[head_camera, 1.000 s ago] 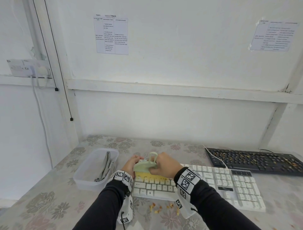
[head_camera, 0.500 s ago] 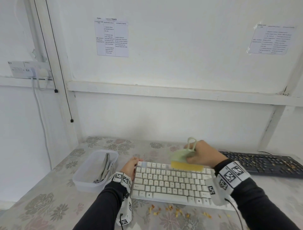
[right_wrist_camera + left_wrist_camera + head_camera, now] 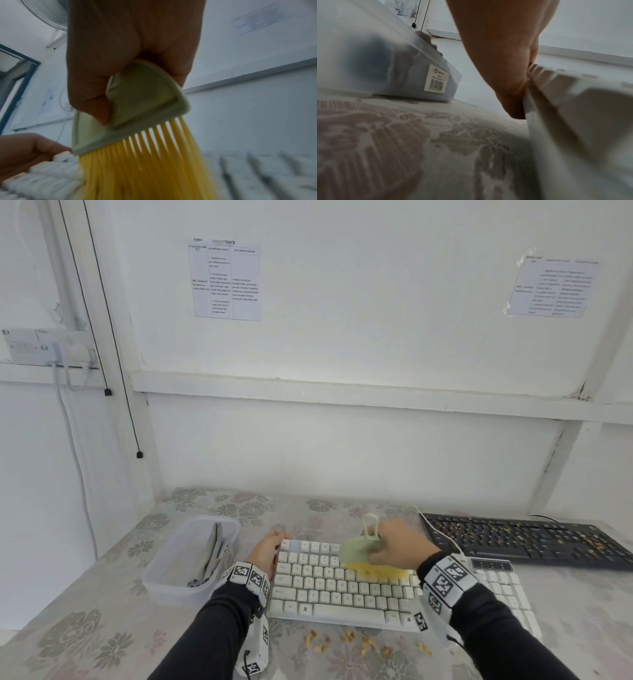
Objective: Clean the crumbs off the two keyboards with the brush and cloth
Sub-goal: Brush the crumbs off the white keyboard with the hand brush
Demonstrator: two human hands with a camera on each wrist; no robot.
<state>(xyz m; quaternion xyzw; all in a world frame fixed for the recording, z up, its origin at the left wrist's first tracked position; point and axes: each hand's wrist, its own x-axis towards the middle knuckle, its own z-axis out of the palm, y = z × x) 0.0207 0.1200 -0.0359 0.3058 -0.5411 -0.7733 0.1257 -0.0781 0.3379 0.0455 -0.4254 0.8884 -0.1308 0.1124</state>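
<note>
While the left hand (image 3: 265,551) braces the white keyboard (image 3: 342,587) by its left edge, the right hand (image 3: 397,544) grips the brush (image 3: 363,556), bristles on the upper key rows; sweeping is midway, judging by crumbs (image 3: 363,642) on the surface; next, the crumb-strewn black keyboard (image 3: 527,539); the cloth (image 3: 210,556) waits in its tub.

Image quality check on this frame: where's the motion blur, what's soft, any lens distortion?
Head view: the brush and right hand are smeared by motion, the white keyboard stays sharp, and wall lines bow from the wide lens. Left wrist view: dim, with the plastic box soft at close range. Right wrist view: the bristles and keys are blurred, the brush handle fairly clear.
</note>
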